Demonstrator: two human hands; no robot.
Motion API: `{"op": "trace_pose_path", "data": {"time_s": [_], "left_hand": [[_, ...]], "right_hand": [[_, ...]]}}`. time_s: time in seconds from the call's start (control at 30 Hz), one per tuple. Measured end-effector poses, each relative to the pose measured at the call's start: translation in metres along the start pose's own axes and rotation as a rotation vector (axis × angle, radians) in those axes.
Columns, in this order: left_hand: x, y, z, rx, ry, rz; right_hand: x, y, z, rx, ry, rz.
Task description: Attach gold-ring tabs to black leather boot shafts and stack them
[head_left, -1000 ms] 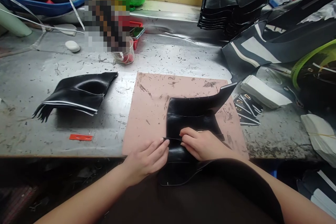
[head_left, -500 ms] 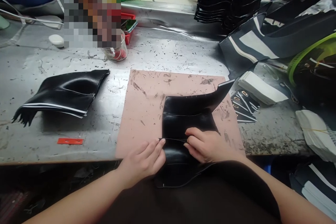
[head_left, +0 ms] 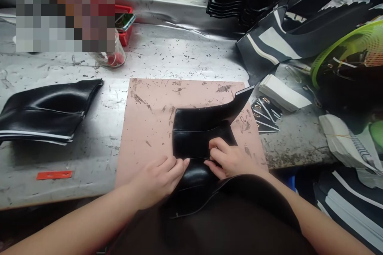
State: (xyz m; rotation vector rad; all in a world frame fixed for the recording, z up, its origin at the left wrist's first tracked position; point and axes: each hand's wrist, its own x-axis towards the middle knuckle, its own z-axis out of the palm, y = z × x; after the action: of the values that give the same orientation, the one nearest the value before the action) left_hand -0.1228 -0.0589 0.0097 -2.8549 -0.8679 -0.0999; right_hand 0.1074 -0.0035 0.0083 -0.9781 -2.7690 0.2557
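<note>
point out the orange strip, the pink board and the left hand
orange strip (head_left: 54, 175): head view, its middle
pink board (head_left: 149, 123): head view, bare surface left of the black leather
left hand (head_left: 161, 175): head view, back of the hand

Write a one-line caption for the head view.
Left hand and right hand pinch glossy black material over a pink board.

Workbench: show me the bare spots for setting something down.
The bench is bare but for flecks behind the pink mat, right of the cup, and between mat and left black stack. The mat's back-left part is free, beside the held leather. Crowded right of the mat: white strips, black tabs.
</note>
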Motion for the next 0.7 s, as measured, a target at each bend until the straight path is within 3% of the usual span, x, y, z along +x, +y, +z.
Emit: {"op": "trace_pose_path", "data": {"time_s": [0.2, 0.4, 0.7], "left_hand": [[0.02, -0.006, -0.001, -0.116, -0.127, 0.036], [0.032, -0.013, -0.001, -0.206, -0.067, 0.14], [0.054, -0.007, 0.004, -0.161, -0.25, 0.056]], "right_hand": [[-0.003, 0.008, -0.007, -0.102, 0.026, -0.046], [-0.02, 0.017, -0.012, -0.049, -0.011, 0.133], [-0.032, 0.019, -0.013, 0.051, -0.015, 0.325]]}}
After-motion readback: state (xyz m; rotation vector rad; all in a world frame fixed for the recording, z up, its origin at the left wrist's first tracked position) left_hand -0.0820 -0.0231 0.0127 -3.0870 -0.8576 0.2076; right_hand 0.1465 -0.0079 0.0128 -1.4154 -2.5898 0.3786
